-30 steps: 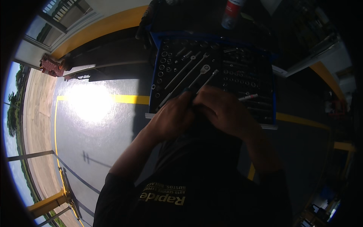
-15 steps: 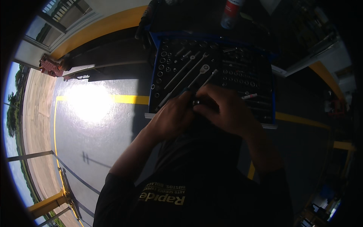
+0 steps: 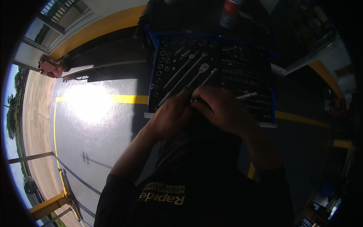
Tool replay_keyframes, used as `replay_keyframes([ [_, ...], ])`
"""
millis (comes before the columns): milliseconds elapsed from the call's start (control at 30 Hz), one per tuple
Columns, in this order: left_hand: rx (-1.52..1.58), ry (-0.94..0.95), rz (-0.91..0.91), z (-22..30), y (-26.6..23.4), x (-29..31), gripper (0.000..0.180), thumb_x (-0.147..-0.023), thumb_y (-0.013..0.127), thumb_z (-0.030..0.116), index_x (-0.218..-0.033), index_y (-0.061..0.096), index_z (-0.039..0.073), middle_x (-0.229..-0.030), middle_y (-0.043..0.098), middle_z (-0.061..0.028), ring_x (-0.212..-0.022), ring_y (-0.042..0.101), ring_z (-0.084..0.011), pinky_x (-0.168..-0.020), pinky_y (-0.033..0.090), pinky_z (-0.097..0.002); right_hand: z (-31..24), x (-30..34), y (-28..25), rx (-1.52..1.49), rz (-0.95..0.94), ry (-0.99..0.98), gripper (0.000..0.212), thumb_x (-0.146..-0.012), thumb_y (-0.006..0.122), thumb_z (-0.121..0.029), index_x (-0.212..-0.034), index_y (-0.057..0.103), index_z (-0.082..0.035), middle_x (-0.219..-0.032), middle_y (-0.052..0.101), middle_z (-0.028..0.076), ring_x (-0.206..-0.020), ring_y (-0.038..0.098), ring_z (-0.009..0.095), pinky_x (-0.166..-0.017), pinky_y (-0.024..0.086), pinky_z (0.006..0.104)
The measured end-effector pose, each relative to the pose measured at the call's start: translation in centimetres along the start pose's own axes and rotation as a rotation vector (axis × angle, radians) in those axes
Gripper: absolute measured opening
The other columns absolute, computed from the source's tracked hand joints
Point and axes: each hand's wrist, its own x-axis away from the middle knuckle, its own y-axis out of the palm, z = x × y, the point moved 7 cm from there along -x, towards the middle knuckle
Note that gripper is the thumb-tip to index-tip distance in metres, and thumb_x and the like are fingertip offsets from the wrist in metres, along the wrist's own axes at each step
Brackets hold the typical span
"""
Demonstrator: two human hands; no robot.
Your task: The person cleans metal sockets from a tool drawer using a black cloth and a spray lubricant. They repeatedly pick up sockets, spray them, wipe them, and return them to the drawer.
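My left hand (image 3: 172, 115) and my right hand (image 3: 223, 109) meet over the front of an open tool drawer (image 3: 152, 115), fingers curled and closed. A small shiny metal piece (image 3: 194, 100), rounded like a socket, shows between them at my right fingertips. What my left fingers grip is hidden behind the hand. Beyond my hands, a ratchet (image 3: 203, 68) and other long-handled tools lie slanted in the drawer's dark insert. Rows of sockets (image 3: 160, 67) run along its left side, with more sockets (image 3: 238, 79) in the right half.
A spray can (image 3: 229, 15) with a red label stands on the dark cabinet top. A white marker-like stick (image 3: 246, 95) lies in the drawer's right part. Grey floor with a yellow line (image 3: 130, 99) and strong sun glare spreads to the left. A yellow metal post (image 3: 49, 204) stands lower left.
My hands have drawn slightly closer together, and less of the shiny metal piece shows between them. The tools in the drawer lie as before.
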Motion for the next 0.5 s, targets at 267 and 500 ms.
replay_keyframes([
  [267,0.065,-0.062,0.024,0.5,-0.5,0.0,0.019,-0.096,0.055,0.01,-0.11,0.056,-0.003,-0.094,0.067,-0.0254,-0.091,0.069,-0.0422,-0.081,0.052,-0.0519,-0.7,0.6,-0.5,-0.054,0.148,-0.061,0.013,-0.101,0.072,-0.008,-0.113,0.068,-0.003,-0.111,0.071,0.012,-0.104,0.074,0.031,-0.087,0.062,0.0416],
  [500,0.004,0.021,-0.006,-0.7,-0.2,0.2,0.022,-0.096,0.055,0.01,-0.114,0.057,-0.003,-0.096,0.067,-0.0246,-0.092,0.069,-0.0423,-0.083,0.051,-0.0514,-0.2,0.4,0.4,0.191,0.018,-0.189,0.018,-0.101,0.073,-0.011,-0.117,0.066,-0.003,-0.115,0.073,0.014,-0.102,0.076,0.029,-0.085,0.061,0.0431],
])
